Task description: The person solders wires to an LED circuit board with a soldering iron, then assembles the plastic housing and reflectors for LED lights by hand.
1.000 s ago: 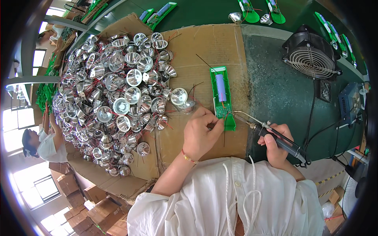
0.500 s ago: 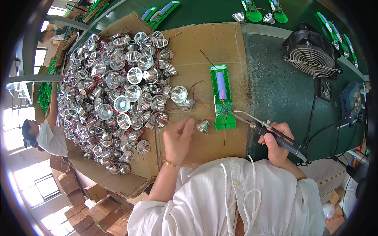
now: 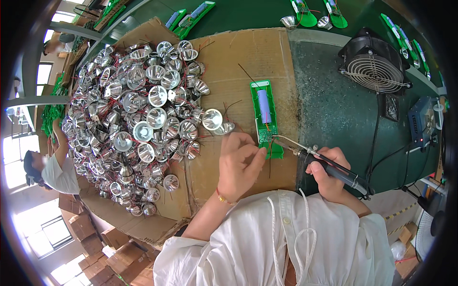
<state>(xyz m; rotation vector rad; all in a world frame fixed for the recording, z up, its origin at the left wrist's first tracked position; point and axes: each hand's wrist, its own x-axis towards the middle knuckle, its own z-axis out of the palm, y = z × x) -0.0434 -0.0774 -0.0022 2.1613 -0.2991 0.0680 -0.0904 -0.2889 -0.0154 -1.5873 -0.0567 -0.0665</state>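
A green circuit board point(image 3: 264, 112) with a blue cylindrical cell lies on the brown cardboard sheet point(image 3: 257, 57). My right hand point(image 3: 329, 169) grips a black soldering iron point(image 3: 334, 168), and its metal tip touches the board's near end. My left hand point(image 3: 241, 162) sits just left of that end, with fingers pinched on a thin dark wire point(image 3: 269, 164) that runs down from the fingertips. Two silver reflector cups point(image 3: 217, 121) lie just above my left hand.
A big heap of silver reflector cups with red wires point(image 3: 138, 114) covers the cardboard's left half. A black fan point(image 3: 374, 71) and a blue box point(image 3: 422, 121) stand on the green bench at right. More green boards point(image 3: 191, 12) lie at the back. Another person point(image 3: 52, 167) works below left.
My left hand went left onto the cardboard, then came back right to the board's near end. A small reflector that lay beside the board is now hidden under it. The iron stayed put.
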